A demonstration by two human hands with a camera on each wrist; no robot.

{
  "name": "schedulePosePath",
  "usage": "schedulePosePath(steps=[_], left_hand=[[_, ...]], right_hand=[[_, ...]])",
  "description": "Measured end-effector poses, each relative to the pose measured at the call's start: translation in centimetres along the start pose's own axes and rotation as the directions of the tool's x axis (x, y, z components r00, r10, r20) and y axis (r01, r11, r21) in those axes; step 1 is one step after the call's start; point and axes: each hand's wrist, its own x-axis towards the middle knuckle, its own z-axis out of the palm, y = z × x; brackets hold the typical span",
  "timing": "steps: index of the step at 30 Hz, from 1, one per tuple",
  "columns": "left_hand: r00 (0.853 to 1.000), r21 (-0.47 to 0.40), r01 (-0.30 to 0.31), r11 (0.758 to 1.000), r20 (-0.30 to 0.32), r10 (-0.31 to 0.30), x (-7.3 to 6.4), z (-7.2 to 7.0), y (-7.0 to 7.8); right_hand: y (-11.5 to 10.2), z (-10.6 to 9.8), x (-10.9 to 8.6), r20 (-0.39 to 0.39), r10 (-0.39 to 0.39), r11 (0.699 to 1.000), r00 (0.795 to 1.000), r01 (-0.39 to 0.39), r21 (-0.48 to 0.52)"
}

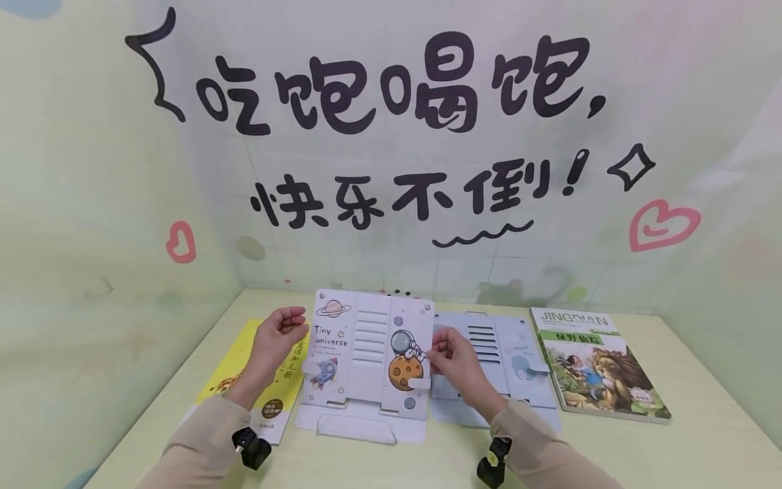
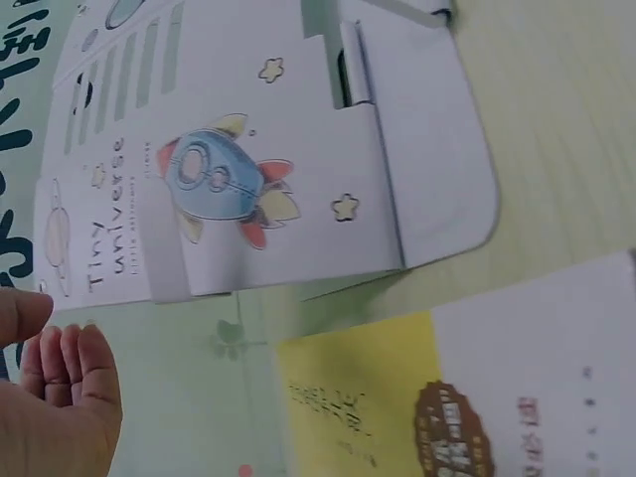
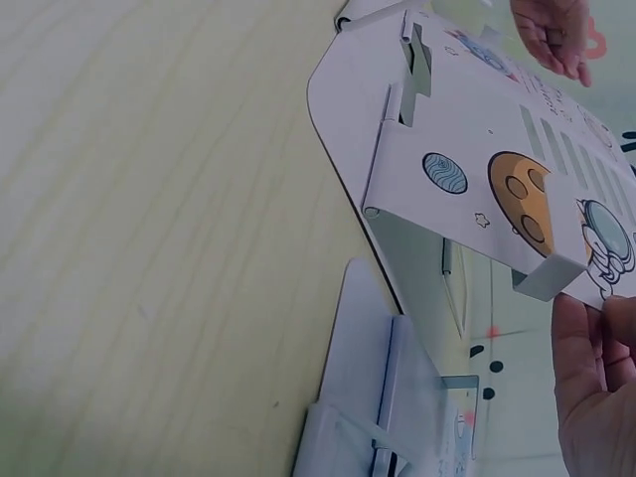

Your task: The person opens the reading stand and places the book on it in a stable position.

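Note:
A white folding book stand (image 1: 368,377) printed with a rocket, an astronaut and "Tiny universe" stands tilted up on its base, in the middle of the table. My right hand (image 1: 455,363) pinches its right edge near the astronaut; the right wrist view has the thumb in front and the fingers (image 3: 576,348) behind the panel. Beside the left edge, my left hand (image 1: 277,336) hovers with loosely bent fingers and nothing in them. Its thumb and fingers (image 2: 70,363) show apart from each other near the stand's upper corner in the left wrist view.
A second, pale blue book stand (image 1: 522,329) is at the right, partly behind my right hand. Further right lies a book with a lion cover (image 1: 601,367). On the left lies a yellow book (image 1: 244,346), partly under my left forearm. A printed backdrop (image 1: 391,258) encloses the table.

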Motion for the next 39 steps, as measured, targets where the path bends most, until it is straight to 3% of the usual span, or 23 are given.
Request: schedulePosePath(steps=[3, 7, 9, 13, 16, 19, 21, 28, 33, 39], left_hand=[[0.996, 0.040, -0.075, 0.996, -0.041, 0.077, 0.0, 0.3, 1.9], [0.972, 0.107, -0.233, 0.966, -0.006, 0.235, 0.2, 1.5, 3.7], [0.947, 0.148, -0.321, 0.935, 0.032, 0.320, 0.3, 2.3, 4.5], [0.877, 0.221, -0.480, 0.849, 0.130, 0.463, 0.4, 4.2, 6.5], [0.830, 0.279, -0.557, 0.782, 0.209, 0.517, 0.7, 5.5, 7.7], [0.802, 0.317, -0.596, 0.737, 0.280, 0.528, 1.0, 6.4, 8.5], [0.796, 0.327, -0.603, 0.728, 0.315, 0.517, 1.1, 6.8, 8.8], [0.798, 0.336, -0.591, 0.733, 0.372, 0.474, 1.1, 7.5, 8.9], [0.774, 0.285, -0.619, 0.732, 0.379, 0.507, 1.2, 7.4, 8.8], [0.754, 0.235, -0.632, 0.739, 0.405, 0.517, 1.7, 7.1, 8.4]], right_hand=[[0.2, 0.0, -0.3, -0.003, -0.014, 1.000, 1.000, 0.015, 0.025], [0.2, 0.1, -0.6, -0.017, -0.036, 0.998, 0.999, 0.037, 0.051], [0.1, 0.3, -0.8, -0.021, -0.055, 0.997, 0.998, 0.056, 0.050], [-0.1, 0.3, -1.2, -0.029, -0.090, 0.995, 0.996, 0.091, 0.043], [-0.2, 0.3, -1.6, -0.029, -0.115, 0.992, 0.993, 0.117, 0.046], [-0.2, 0.3, -1.8, -0.026, -0.149, 0.988, 0.989, 0.150, 0.035], [-0.1, 0.3, -2.0, -0.029, -0.166, 0.986, 0.986, 0.167, 0.024], [0.0, 0.3, -2.2, -0.045, -0.186, 0.982, 0.981, 0.184, -0.042], [0.0, 0.3, -2.4, -0.058, -0.212, 0.977, 0.976, 0.209, -0.046], [0.2, -0.4, -2.7, -0.025, -0.169, 0.980, 0.985, 0.170, 0.105]])
